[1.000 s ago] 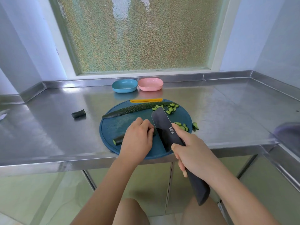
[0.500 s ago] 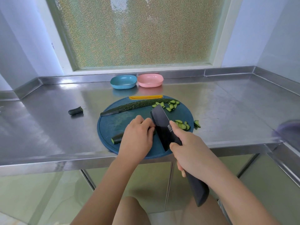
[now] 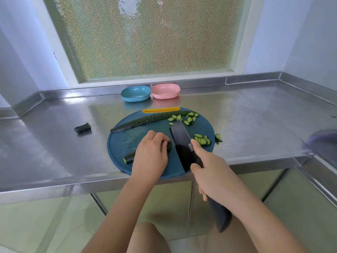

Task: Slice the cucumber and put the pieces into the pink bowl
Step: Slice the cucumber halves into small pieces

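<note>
Desk: What have you got at mid-frame?

Me: I see the left hand (image 3: pixel 150 156) on the round blue board (image 3: pixel 125 141), fingers curled over a short cucumber piece (image 3: pixel 129 158) and pinning it down; the piece's cut end pokes out at the hand's lower left, and its other end shows by the knuckles.

Desk: And the other hand?

Me: The right hand (image 3: pixel 213 172) is wrapped round the handle of a dark knife (image 3: pixel 182 143), forefinger laid straight along the flat of the blade; the blade stands just right of the piece, tip toward the top of the frame; whether its edge touches the piece I cannot tell.

Desk: Where is the rest of the cucumber?

Me: A long half (image 3: pixel 151 119) lies slantwise across the upper part of the board, skin up; slices (image 3: pixel 184 118) are scattered at its right end; a heap (image 3: pixel 201 139) of more sits right of the blade, near the board's right rim; one bit (image 3: pixel 218 138) lies on the steel counter (image 3: pixel 54 134) just off that rim; a dark stub (image 3: pixel 82 127) rests on the counter well left of the board.

Desk: The bowls?

Me: The pink bowl (image 3: pixel 165 91) stands above the board at upper centre, under the frosted window (image 3: pixel 145 37); a blue bowl (image 3: pixel 135 94) sits right against its left side.
</note>
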`<state>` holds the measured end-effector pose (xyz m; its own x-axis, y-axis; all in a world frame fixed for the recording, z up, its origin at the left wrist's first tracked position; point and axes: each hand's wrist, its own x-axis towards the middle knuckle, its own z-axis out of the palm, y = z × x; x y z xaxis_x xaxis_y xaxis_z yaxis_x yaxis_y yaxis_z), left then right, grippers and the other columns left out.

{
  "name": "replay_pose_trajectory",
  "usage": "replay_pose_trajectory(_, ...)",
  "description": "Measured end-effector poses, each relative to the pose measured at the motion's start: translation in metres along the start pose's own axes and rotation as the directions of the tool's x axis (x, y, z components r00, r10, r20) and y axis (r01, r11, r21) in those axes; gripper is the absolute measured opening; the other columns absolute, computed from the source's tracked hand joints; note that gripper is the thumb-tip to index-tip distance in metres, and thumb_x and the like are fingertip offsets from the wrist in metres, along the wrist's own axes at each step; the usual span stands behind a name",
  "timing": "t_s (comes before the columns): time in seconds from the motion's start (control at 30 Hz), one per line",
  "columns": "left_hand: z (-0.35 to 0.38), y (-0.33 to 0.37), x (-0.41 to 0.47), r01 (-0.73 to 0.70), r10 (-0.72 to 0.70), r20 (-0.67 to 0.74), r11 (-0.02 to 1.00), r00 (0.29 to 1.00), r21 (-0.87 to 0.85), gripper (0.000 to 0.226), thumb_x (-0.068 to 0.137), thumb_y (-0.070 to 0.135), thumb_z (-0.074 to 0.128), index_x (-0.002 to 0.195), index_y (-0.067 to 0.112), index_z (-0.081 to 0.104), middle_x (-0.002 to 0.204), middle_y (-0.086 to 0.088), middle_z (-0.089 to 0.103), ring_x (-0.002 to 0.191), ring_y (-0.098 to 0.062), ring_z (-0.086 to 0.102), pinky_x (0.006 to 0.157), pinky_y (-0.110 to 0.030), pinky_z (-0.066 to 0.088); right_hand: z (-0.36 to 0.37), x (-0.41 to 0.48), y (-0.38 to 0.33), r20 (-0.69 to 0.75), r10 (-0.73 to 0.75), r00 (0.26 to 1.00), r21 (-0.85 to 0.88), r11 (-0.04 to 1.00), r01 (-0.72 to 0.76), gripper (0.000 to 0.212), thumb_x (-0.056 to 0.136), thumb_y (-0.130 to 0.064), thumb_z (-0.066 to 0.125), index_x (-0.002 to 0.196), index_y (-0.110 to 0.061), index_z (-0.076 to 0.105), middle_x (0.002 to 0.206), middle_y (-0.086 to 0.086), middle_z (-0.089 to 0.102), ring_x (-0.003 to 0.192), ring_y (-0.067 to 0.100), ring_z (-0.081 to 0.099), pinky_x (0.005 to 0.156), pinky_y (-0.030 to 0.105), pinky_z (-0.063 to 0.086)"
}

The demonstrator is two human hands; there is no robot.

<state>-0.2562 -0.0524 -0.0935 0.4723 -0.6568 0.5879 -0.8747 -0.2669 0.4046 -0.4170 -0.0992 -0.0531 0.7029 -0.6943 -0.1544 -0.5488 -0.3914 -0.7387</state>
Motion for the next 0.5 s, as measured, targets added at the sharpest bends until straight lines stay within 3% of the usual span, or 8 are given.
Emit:
replay_pose_trajectory(0.1,0.0017,-0.0022,-0.0016,0.021,-0.017,-0.053,0.997,0.998,0.073,0.01,0.084,0.017,0.057,0.081,0.018,0.066,0.085,-0.002,0.058,0.078,-0.025,0.055,0.069,-0.034,0.038,-0.0014,-0.0024,0.0021,-0.009,-0.01,1.0,0.082,0.997,0.011,0.066,0.099,-0.016,0.037,0.15,-0.046,0.009,0.089,0.004,0.053,0.033,0.005,0.049,0.044,0.02,0.048)
replay_pose_trajectory(0.23,0.0011,-0.0015,-0.003,0.052,-0.039,-0.075,0.984,0.996,0.173,0.012,0.084,0.026,0.057,0.078,0.02,0.064,0.077,0.0,0.061,0.073,-0.027,0.056,0.071,-0.036,0.035,-0.0037,0.0001,0.0011,-0.04,-0.03,0.999,0.152,0.988,0.036,0.068,0.095,-0.012,0.038,0.15,-0.043,0.014,0.077,0.004,0.057,0.039,0.013,0.051,0.047,0.028,0.053)
replay_pose_trajectory(0.5,0.0001,-0.0011,-0.0013,0.051,-0.05,-0.005,0.998,0.999,0.049,0.006,0.086,0.015,0.062,0.081,0.014,0.063,0.08,-0.004,0.059,0.075,-0.026,0.055,0.068,-0.038,0.044,-0.0035,0.0036,-0.0019,-0.025,-0.069,0.997,0.157,0.985,0.072,0.068,0.094,-0.012,0.038,0.151,-0.04,0.015,0.073,0.0,0.056,0.045,0.015,0.054,0.052,0.033,0.056)
